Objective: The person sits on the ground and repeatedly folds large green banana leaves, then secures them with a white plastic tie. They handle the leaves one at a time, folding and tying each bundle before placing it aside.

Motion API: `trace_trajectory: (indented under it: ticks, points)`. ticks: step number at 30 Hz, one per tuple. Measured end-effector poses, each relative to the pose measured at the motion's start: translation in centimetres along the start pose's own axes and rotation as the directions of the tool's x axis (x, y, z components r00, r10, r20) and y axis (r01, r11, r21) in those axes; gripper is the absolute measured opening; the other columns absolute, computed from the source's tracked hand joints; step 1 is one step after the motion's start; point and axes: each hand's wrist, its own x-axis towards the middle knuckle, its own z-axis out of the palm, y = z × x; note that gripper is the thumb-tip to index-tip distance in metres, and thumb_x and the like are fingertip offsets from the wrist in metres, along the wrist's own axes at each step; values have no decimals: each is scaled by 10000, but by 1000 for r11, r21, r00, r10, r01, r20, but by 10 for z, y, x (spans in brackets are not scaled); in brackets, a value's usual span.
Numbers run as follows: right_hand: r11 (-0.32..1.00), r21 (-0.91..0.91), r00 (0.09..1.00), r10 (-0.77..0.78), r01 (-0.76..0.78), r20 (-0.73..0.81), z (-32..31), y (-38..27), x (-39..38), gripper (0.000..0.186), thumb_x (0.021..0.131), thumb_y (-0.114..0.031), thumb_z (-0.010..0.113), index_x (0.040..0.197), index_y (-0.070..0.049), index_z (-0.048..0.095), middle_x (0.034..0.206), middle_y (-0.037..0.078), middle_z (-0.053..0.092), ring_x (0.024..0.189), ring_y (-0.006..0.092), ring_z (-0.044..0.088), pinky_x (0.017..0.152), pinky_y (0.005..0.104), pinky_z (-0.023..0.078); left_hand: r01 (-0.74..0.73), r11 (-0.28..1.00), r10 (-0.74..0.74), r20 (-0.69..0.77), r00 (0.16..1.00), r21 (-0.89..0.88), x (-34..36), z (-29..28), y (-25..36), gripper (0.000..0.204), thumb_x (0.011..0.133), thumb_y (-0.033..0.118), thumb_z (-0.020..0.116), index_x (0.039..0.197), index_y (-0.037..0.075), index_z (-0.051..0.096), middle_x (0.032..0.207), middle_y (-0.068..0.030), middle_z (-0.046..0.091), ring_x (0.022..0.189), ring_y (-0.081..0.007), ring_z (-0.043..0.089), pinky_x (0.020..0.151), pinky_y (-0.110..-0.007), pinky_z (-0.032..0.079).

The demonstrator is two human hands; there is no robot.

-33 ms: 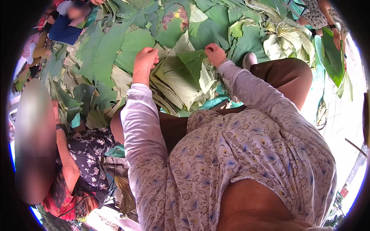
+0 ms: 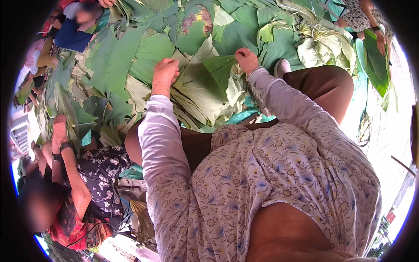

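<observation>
1. Pinching the far right corner of a green leaf (image 2: 218, 71), my right hand (image 2: 247, 60) has its thumb and fingers together on the edge.
2. My left hand (image 2: 165, 75) is curled, its fingers drawn in; I cannot tell whether any leaf is caught between them.
3. The green leaf lies between my two hands, nearer the right one, over the pale folded leaves (image 2: 196, 98) that fan out in front of me.
4. Near my right sleeve (image 2: 279, 94) sits a crumpled pale leaf (image 2: 235, 89).
5. Farther off, broad green leaves (image 2: 148, 50) overlap one another.
6. To the right, a pale bundle of leaves (image 2: 325, 46) lies beyond my brown trouser leg (image 2: 325, 89).
7. At far right, another person's hand (image 2: 381, 45) is beside a hanging leaf (image 2: 376, 67); at left, someone in dark floral cloth (image 2: 102, 183) has a wristband (image 2: 67, 145) on.
</observation>
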Motion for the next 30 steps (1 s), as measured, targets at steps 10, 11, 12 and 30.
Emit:
trace_trajectory:
  ticks: [10, 11, 12, 30]
  points:
    - [970, 236, 994, 33, -56, 102, -15, 8, 3, 120, 697, -118, 571, 802, -59, 568, 700, 84, 567, 621, 166, 541, 612, 260, 441, -19, 839, 223, -312, 924, 544, 55, 44, -101, 226, 609, 181, 525, 716, -13, 570, 792, -219, 581, 781, -376, 549, 739, -392, 433]
    - [978, 208, 993, 9, -33, 114, -13, 2, 0, 123, 694, -115, 573, 803, -58, 568, 704, 87, 567, 626, 167, 543, 614, 261, 441, -49, 825, 274, -322, 906, 563, 52, 45, -101, 209, 602, 166, 525, 708, -8, 570, 780, -215, 583, 764, -373, 551, 739, -386, 434]
    - [984, 180, 992, -14, -9, 126, -10, -2, -4, 125, 692, -113, 574, 804, -58, 568, 708, 89, 568, 631, 168, 546, 616, 261, 441, -71, 822, 310, -338, 889, 566, 52, 47, -105, 185, 595, 147, 521, 700, 2, 570, 769, -206, 585, 742, -366, 551, 735, -376, 435]
    - [924, 379, 860, -158, -44, 486, 0, -45, -30, 405, 679, -217, 654, 984, -17, 477, 866, 89, 512, 766, 158, 532, 684, 276, 444, 10, 726, 93, 112, 989, -688, -19, 109, -21, 250, 666, 19, 613, 903, 44, 540, 804, -20, 545, 625, -99, 508, 512, -219, 420]
